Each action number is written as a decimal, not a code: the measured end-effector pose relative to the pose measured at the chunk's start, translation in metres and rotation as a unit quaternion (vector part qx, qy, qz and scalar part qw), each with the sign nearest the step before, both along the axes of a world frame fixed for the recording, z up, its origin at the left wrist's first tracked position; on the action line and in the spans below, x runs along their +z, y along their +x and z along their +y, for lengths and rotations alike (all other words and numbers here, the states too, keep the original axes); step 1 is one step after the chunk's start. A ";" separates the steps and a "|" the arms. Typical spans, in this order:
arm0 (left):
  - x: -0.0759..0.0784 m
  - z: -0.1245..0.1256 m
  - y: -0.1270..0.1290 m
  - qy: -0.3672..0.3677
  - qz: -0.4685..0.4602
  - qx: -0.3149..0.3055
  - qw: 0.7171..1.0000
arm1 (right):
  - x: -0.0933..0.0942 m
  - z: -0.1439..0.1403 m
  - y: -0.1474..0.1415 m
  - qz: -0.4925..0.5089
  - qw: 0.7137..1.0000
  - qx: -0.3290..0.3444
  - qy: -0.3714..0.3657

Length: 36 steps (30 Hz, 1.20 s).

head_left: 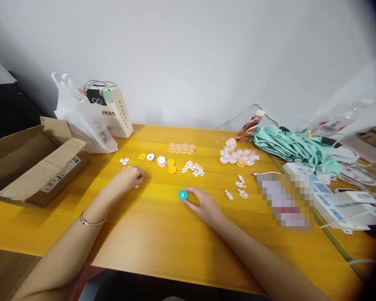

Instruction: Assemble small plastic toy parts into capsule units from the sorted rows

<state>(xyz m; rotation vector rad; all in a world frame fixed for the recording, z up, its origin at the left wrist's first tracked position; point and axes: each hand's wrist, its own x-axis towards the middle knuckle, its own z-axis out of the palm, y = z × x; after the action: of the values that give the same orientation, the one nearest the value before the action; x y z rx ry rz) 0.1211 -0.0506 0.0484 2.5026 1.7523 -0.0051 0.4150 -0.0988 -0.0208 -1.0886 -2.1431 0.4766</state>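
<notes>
My right hand [203, 203] rests on the yellow table [163, 234] with its fingertips on a small teal disc [183, 194]. My left hand [130, 176] lies curled on the table to the left, next to a tiny white piece [136, 186]; whether it holds anything is hidden. A bracelet [90, 220] circles my left wrist. Beyond the hands lie yellow discs [171, 166], white discs [161, 160], small white bits [124, 160], a row of clear cups [181, 147] and white lattice pieces [193, 168].
An open cardboard box [34, 167] sits at the left edge, with a white plastic bag [84, 121] and a paper bag [117, 113] behind it. At the right are clear capsules [240, 156], a bottle [249, 126], a green cloth [293, 146], a power strip [329, 200] and cables.
</notes>
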 end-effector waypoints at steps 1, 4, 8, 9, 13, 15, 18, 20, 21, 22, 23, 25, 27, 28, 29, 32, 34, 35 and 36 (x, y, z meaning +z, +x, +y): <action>-0.001 -0.003 0.006 0.028 0.001 -0.018 0.999 | 0.000 0.000 0.000 0.002 1.000 0.001 0.000; -0.009 -0.016 0.033 0.113 -0.039 -0.120 0.985 | -0.001 0.002 0.000 0.007 1.000 0.012 0.001; -0.024 -0.034 0.071 0.165 -0.134 -0.254 0.944 | -0.005 0.004 0.001 0.015 1.000 0.027 0.001; -0.029 -0.036 0.078 0.174 -0.145 -0.272 0.935 | -0.006 0.005 0.001 0.016 0.999 0.031 0.000; -0.041 -0.035 0.087 0.203 -0.156 -0.309 0.916 | -0.006 0.005 0.001 0.020 0.999 0.037 -0.004; -0.043 -0.033 0.086 0.210 -0.149 -0.319 0.912 | -0.005 0.004 0.001 0.019 0.999 0.037 -0.006; -0.043 -0.030 0.084 0.212 -0.131 -0.333 0.910 | -0.002 0.004 0.000 0.019 0.999 0.034 -0.008; -0.043 -0.030 0.083 0.208 -0.114 -0.342 0.909 | -0.002 0.004 0.000 0.019 0.999 0.031 -0.009; -0.043 -0.031 0.082 0.206 -0.108 -0.345 0.909 | -0.002 0.003 0.000 0.018 0.999 0.030 -0.010; -0.043 -0.031 0.082 0.203 -0.103 -0.348 0.909 | -0.001 0.003 0.000 0.018 0.999 0.030 -0.012; -0.042 -0.031 0.081 0.201 -0.103 -0.350 0.909 | -0.001 0.003 0.000 0.017 0.999 0.030 -0.013; -0.042 -0.033 0.079 0.200 -0.114 -0.346 0.910 | -0.001 0.002 0.000 0.018 0.999 0.029 -0.015; -0.041 -0.034 0.077 0.199 -0.131 -0.335 0.912 | -0.001 0.002 0.001 0.021 0.999 0.026 -0.015; -0.040 -0.034 0.075 0.197 -0.137 -0.329 0.913 | -0.001 0.002 0.001 0.021 0.999 0.025 -0.014; -0.040 -0.035 0.074 0.194 -0.140 -0.325 0.915 | -0.001 0.002 0.001 0.022 0.999 0.026 -0.013; -0.040 -0.035 0.072 0.181 -0.132 -0.321 0.920 | -0.002 0.003 0.001 0.020 0.999 0.034 -0.004; -0.040 -0.035 0.072 0.173 -0.120 -0.321 0.923 | -0.003 0.004 0.000 0.022 0.999 0.042 0.004; -0.040 -0.035 0.072 0.170 -0.115 -0.322 0.924 | -0.004 0.004 0.000 0.023 0.999 0.045 0.009; -0.040 -0.035 0.073 0.167 -0.112 -0.323 0.925 | -0.004 0.004 0.000 0.023 0.999 0.047 0.012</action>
<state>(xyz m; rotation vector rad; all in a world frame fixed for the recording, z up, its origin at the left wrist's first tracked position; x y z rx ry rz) 0.1943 -0.0859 0.0087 3.0471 0.8378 0.5529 0.4151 -0.0950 -0.0248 -0.9582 -2.1601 0.5124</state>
